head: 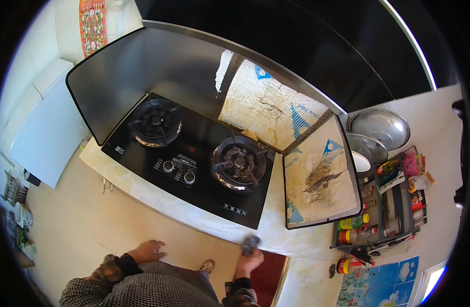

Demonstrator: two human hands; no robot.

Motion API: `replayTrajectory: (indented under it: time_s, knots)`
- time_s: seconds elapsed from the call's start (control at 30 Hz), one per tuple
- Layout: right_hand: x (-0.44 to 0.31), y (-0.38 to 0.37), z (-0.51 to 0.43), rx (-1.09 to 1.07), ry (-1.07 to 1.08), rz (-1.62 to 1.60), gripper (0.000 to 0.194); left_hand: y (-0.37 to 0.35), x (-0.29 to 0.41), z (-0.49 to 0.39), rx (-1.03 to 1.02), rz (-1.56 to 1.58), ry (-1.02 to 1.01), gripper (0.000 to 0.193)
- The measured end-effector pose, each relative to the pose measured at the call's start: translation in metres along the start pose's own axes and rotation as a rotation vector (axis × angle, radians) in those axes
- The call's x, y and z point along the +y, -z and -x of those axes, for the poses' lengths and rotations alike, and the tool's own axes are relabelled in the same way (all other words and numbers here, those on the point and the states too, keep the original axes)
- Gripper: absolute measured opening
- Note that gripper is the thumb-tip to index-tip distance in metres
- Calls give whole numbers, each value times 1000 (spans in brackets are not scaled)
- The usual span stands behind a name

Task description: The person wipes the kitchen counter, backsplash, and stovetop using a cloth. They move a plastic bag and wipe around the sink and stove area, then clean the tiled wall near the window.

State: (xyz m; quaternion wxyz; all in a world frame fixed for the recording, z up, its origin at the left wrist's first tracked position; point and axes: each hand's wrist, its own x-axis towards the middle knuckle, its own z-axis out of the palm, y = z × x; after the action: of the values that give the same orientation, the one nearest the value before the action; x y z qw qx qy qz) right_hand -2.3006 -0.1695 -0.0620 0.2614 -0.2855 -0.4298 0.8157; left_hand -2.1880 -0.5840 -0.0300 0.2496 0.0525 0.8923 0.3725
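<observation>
My right hand grips a dark grey, blurred bundle, perhaps a scouring pad or cloth, at the front edge of the marble-patterned counter. My left hand hangs in front of the counter with its fingers apart and nothing in it. Beyond both hands lies a black glass two-burner gas hob with two control knobs. Its left burner and right burner bear pan supports, and no pot stands on them.
A metal splash guard with peeling, stained film surrounds the hob's back and sides. At the right stand metal lids and a rack of bottles and packets. A dark red cabinet door lies below the counter.
</observation>
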Motion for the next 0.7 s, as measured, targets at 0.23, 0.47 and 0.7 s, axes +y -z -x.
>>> replayTrajectory:
  time_s: [0.23,0.47,0.7]
  knots:
    - [-37,-83,9,-223,593,559,34,74,-81,49,192,74,206,53]
    - [43,-214,77,-757,1034,1227,46,96,-48,31,183,72,75,53]
    - [-46,-136,-19,-630,1032,1433,44,108,-51,38,263,39,178,57]
